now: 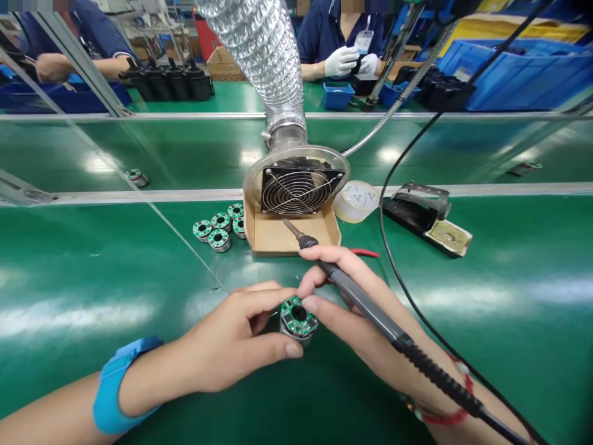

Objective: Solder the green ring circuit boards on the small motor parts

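A small round motor part with a green circuit board on top (298,319) sits on the green mat near me. My left hand (241,337) grips it between thumb and fingers from the left. My right hand (352,309) touches the part's right side with its fingertips while a black soldering iron (365,303) lies clamped across it, tip pointing up and away toward the cardboard tray (273,238). A blue strap (113,386) circles my left wrist.
Several more round parts (220,225) lie left of the tray. A fume extractor fan (296,188) on a foil hose stands behind it, with a tape roll (356,201) and an iron stand (424,213) to the right. People work at the far bench.
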Available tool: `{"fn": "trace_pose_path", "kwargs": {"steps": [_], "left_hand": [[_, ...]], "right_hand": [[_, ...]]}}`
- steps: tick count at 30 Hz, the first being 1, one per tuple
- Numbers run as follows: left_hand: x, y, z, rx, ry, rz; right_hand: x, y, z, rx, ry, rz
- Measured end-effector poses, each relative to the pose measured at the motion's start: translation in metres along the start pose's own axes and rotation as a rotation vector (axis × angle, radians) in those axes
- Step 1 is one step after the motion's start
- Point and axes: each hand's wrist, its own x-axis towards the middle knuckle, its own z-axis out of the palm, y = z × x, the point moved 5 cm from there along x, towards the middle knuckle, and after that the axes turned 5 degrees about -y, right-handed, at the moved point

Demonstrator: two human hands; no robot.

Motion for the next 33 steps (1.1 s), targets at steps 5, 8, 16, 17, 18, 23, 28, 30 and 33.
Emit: {"fn": "trace_pose_path", "kwargs": {"steps": [5,8,16,17,18,23,28,30,33], "left_hand": [[-0.001,-0.002,0.002,0.067,0.005,0.007],[0.003,-0.008,0.001,0.144,0.035,-0.012],[0.016,-0.027,-0.008,0.411,0.208,-0.110],[0.016,-0.031,-0.009,0.395,0.215,-0.144],[0.015,-0.036,-0.012,0.355,0.229,-0.180],[0.009,-0.049,-0.028,0.106,0.334,-0.130],[0.007,-0.038,-0.028,0.222,0.356,-0.007],[0.006,-0.034,-0.025,0.318,0.351,0.017],[0.007,-0.032,-0.023,0.400,0.344,0.038]], "right_hand": [[0.006,-0.002,0.005,-0.088,-0.001,-0.026],[0.005,0.003,0.008,-0.159,0.025,-0.095],[-0.003,0.039,0.019,-0.499,0.166,-0.106],[0.000,0.042,0.022,-0.555,0.143,-0.122],[0.002,0.043,0.024,-0.596,0.121,-0.147],[0.007,0.039,0.023,-0.603,0.030,-0.236],[-0.016,0.026,-0.001,-0.457,0.252,-0.149],[-0.031,0.026,-0.008,-0.369,0.375,-0.105],[-0.048,0.034,-0.011,-0.219,0.483,-0.018]]}}
